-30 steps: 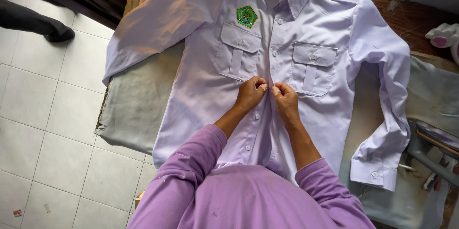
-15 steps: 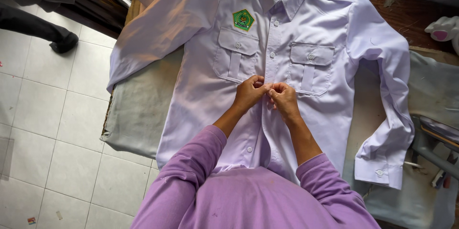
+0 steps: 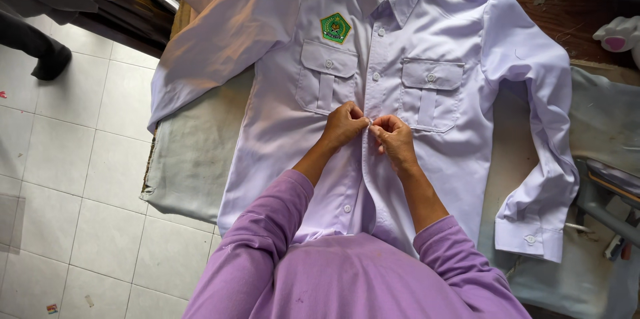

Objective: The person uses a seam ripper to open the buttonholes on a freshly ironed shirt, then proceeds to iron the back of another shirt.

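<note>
Both hands, left and right, pinched together on the shirt placket mid-frame, buttoning I'd guess; lower buttons look undone, so moving down probably needs steady alignment.

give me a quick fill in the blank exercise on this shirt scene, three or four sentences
1. The left hand and right hand pinch the front placket of a ____ long-sleeved shirt.
2. The green badge sits above a chest ____.
3. The person's own sleeves are ____.
4. The shirt lies on a grey padded cloth above a ____ floor.

Missing words: white; pocket; purple; tiled
</note>
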